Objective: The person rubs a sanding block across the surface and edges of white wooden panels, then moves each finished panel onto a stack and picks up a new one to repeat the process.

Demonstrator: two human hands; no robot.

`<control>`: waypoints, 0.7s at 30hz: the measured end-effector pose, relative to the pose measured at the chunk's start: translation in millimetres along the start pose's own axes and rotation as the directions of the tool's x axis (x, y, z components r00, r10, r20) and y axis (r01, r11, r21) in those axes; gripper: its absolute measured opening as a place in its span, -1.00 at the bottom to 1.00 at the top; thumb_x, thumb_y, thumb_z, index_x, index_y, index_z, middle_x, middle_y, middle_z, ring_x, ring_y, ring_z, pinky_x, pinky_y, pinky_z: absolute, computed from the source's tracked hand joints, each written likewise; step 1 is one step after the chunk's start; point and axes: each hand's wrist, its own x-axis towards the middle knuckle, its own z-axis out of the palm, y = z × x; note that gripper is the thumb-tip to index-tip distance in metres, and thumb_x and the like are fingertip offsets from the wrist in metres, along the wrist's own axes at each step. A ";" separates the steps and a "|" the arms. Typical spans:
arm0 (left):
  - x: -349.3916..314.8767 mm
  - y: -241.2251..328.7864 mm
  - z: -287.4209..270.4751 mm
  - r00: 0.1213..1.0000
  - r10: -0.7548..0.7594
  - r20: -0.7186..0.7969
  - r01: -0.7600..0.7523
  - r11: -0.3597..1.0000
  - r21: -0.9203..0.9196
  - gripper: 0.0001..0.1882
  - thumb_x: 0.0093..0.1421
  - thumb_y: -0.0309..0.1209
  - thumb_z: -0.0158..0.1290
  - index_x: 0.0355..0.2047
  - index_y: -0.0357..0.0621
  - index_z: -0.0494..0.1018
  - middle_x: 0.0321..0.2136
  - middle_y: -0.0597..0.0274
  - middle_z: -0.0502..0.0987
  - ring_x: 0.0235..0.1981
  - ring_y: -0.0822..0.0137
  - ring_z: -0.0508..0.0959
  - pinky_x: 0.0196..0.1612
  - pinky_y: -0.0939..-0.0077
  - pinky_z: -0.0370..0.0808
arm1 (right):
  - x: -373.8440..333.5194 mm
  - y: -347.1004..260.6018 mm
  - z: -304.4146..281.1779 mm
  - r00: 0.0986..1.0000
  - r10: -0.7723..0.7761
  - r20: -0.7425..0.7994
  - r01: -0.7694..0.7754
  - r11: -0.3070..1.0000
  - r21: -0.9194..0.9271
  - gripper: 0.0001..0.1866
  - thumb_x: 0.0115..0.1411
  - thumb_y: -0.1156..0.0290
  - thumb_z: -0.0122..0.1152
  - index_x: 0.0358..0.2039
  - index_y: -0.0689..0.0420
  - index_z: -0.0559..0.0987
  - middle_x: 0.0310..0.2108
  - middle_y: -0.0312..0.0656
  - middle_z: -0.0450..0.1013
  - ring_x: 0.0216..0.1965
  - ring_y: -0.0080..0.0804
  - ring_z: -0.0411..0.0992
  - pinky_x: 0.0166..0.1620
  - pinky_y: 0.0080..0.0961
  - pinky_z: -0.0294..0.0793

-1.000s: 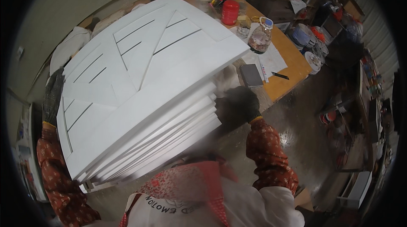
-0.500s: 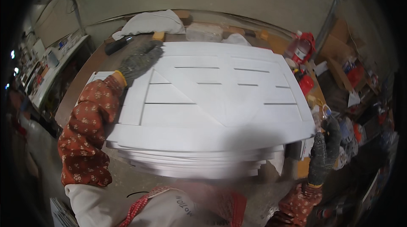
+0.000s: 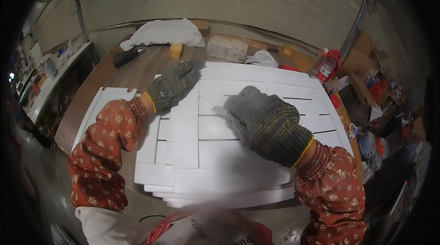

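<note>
A white panel (image 3: 238, 158) with grooves and slots, partly door-like in pattern, lies on top of a stack of similar white panels (image 3: 183, 199). My left hand (image 3: 176, 84), in a dark grey knitted glove, rests on the panel's far left part with its fingers stretched out. Over the panel's middle is my gloved right hand (image 3: 268, 123), closed. A thin grey blade-like piece (image 3: 220, 110) sticks out from its fingers toward the left; its exact kind is unclear, and the rest is hidden by the glove.
Another white panel (image 3: 103, 100) lies at the left on the brown table (image 3: 75, 112). Along the back are a dark cylinder (image 3: 128, 57), a yellow block (image 3: 175, 51), a white cloth (image 3: 167, 33) and a clear plastic box (image 3: 227, 49). A bottle (image 3: 326, 66) stands at right.
My right hand has come from the panel's right edge to over its middle, now with a thin piece in it. The top panel has shifted right, and my left hand also moved right.
</note>
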 end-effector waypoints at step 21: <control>2.6 27.2 -7.3 0.995 0.077 -0.060 -0.087 0.979 -0.185 -0.55 0.16 -0.61 0.07 0.10 -0.25 0.37 0.12 -0.17 0.41 0.12 -0.13 0.43 0.22 -0.03 0.32 | 2.8 -29.6 57.5 0.948 0.163 -0.272 -0.172 0.985 -0.007 -0.88 0.01 0.45 0.12 -0.38 0.09 0.54 -0.38 -0.13 0.48 -0.30 -0.15 0.51 -0.24 -0.24 0.50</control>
